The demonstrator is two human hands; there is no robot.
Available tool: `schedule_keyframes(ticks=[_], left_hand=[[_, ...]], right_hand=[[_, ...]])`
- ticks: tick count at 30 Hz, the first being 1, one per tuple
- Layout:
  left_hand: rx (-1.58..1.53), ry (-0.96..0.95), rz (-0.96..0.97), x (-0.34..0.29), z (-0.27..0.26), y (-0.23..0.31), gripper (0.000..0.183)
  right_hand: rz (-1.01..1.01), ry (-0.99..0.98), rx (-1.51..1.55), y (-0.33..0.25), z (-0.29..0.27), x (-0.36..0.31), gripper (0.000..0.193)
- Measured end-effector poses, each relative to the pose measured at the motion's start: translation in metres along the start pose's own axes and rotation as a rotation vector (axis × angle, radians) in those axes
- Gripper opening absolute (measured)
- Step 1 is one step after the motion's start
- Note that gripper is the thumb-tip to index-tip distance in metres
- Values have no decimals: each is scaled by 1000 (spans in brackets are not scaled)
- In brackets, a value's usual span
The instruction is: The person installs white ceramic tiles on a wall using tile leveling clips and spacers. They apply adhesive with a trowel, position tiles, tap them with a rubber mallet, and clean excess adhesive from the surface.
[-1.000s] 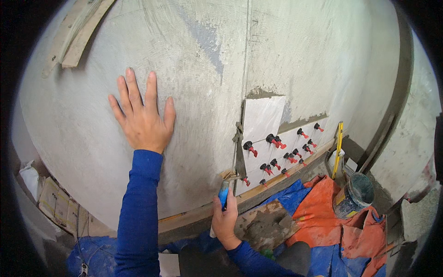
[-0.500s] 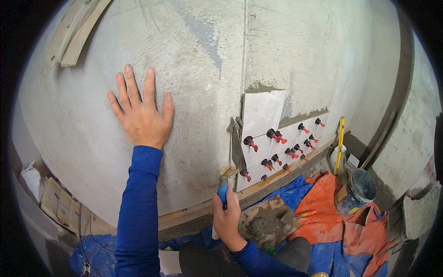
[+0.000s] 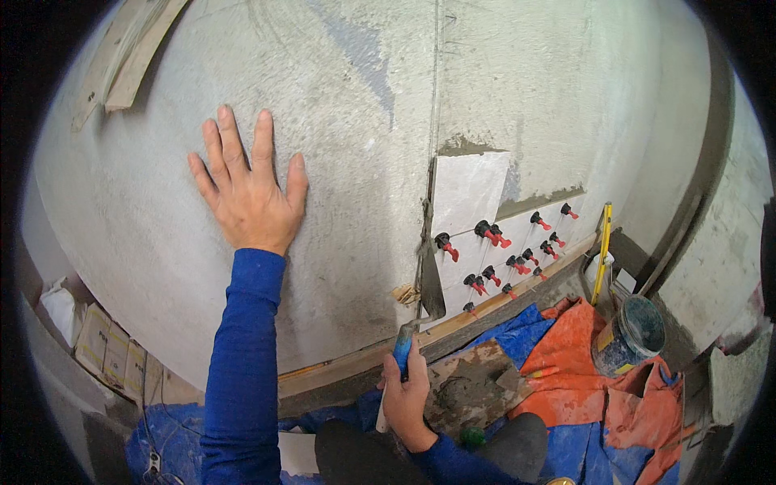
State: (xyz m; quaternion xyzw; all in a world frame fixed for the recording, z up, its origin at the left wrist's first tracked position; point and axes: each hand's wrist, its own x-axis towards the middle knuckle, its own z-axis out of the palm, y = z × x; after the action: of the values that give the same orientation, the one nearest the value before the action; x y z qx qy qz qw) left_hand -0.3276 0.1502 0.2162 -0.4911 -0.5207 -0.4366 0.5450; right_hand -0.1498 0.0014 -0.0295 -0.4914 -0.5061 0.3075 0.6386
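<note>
My left hand [image 3: 246,190] lies flat against the bare grey plastered wall [image 3: 347,186], fingers spread, holding nothing. Lower down, my right hand [image 3: 411,400] is closed round the blue handle of a pointed trowel [image 3: 432,283]. Its grey blade points upward along the left edge of the tiled part, where mortar marks the joint; whether it touches the tile I cannot tell. A whitish wall tile [image 3: 470,190] sits above a lower row of tiles. Several black-and-red levelling clips [image 3: 488,233] stick out of the tile joints. A small tan patch [image 3: 405,293] shows beside the blade.
A mortar-smeared board [image 3: 477,384] lies below the tiles. Orange sheeting [image 3: 558,347] and blue tarpaulin [image 3: 566,449] cover the floor. A bucket [image 3: 634,335] and a yellow level [image 3: 602,255] stand at right. Cardboard boxes [image 3: 113,347] are at far left; wooden strips [image 3: 133,61] at upper left.
My right hand has brought the trowel slightly down and to the right, its blade now closer over the tile edge. The left hand keeps its place on the wall. The view has shifted slightly.
</note>
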Motion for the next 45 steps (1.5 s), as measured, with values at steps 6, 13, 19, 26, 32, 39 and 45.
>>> schedule_keyframes(ticks=[6, 13, 19, 26, 32, 39, 45], left_hand=[[9, 0, -4, -1, 0, 1, 64], [3, 8, 1, 0, 1, 0, 64], [0, 2, -3, 1, 0, 0, 64], [5, -24, -11, 1, -2, 1, 64], [-30, 1, -6, 0, -1, 1, 64], [-37, 9, 1, -2, 1, 0, 65], [-4, -16, -13, 2, -3, 3, 63]], right_hand=[[-82, -24, -67, 10, -4, 3, 58], [113, -42, 89, 9, -2, -1, 57], [78, -90, 170, -20, -13, -8, 60], [-35, -38, 141, -30, -10, 17, 56], [-244, -52, -102, -16, -7, 33, 56], [5, -137, 269, -25, -11, 37, 48], [123, -289, 341, -31, -53, 72, 42]])
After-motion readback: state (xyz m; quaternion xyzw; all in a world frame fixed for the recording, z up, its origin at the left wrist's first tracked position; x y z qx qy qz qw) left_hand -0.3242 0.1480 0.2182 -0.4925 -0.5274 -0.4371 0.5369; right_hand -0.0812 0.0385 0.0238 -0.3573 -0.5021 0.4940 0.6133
